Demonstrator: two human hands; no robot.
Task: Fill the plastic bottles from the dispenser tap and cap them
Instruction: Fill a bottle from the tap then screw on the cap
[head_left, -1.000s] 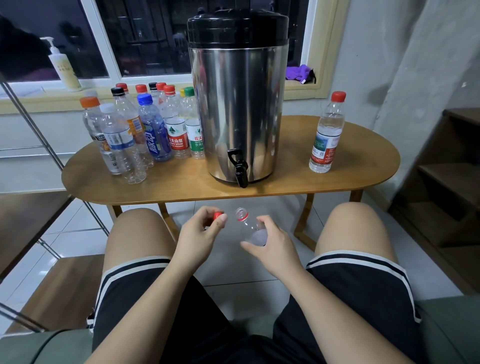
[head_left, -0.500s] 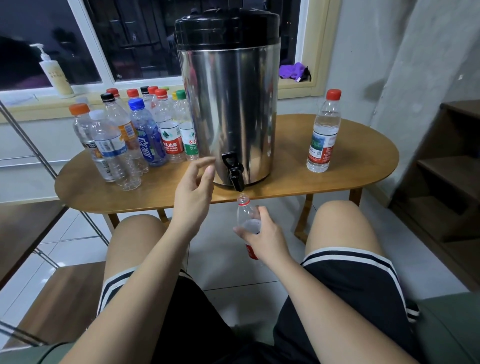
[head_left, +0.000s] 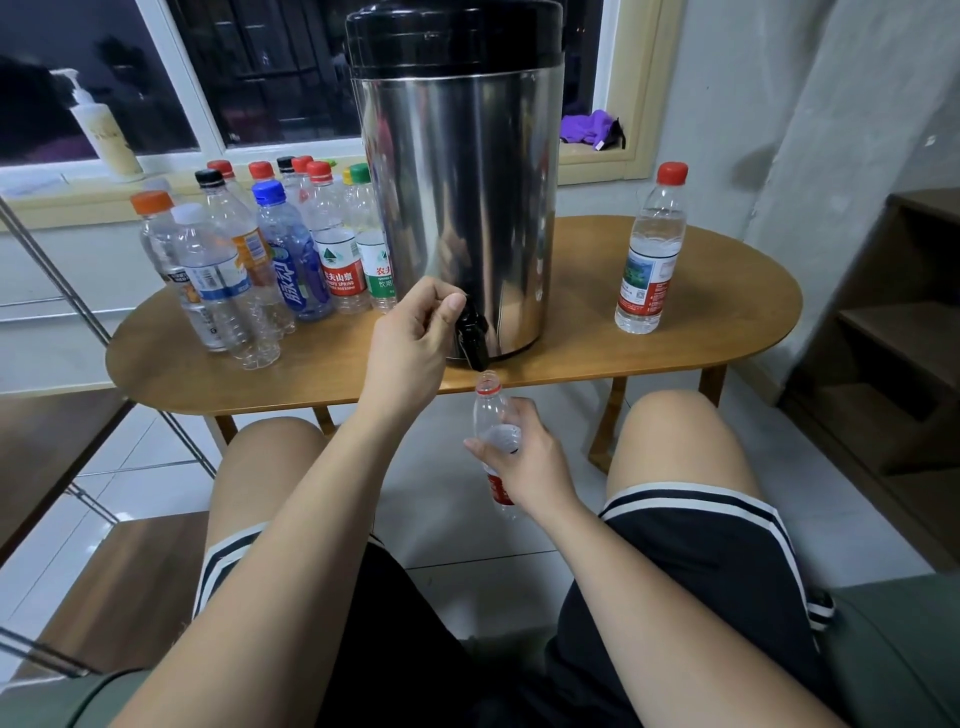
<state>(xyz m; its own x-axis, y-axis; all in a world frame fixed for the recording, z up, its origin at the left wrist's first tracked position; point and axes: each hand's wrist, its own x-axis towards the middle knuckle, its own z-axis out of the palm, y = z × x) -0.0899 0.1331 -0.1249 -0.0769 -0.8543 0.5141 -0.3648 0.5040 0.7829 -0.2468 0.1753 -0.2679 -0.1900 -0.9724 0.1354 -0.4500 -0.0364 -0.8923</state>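
Two hands busy: our left hand (head_left: 415, 338) pinches the black tap (head_left: 471, 332) w/ thumb + forefinger. Our right hand (head_left: 524, 460) grips the uncapped bottle (head_left: 490, 410) round its middle, upright, mouth just under that tap. Tap overhangs the table (head_left: 727, 338) front edge. Bottle hangs between our knees (head_left: 275, 452), free floor (head_left: 431, 499) below. 1 dispenser (head_left: 457, 208) sits at that edge. 1 capped bottle (head_left: 649, 249) stands apart on the right. Approx a dozen in the left cluster (head_left: 291, 260), rear ones overlap.

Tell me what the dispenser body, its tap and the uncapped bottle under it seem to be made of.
Dispenser body: apparently stainless steel, polished, showing streaky mirror reflections.
Tap: black, slightly glossy, probably plastic.
Uncapped bottle: clear thin plastic, see-through, with a red label.
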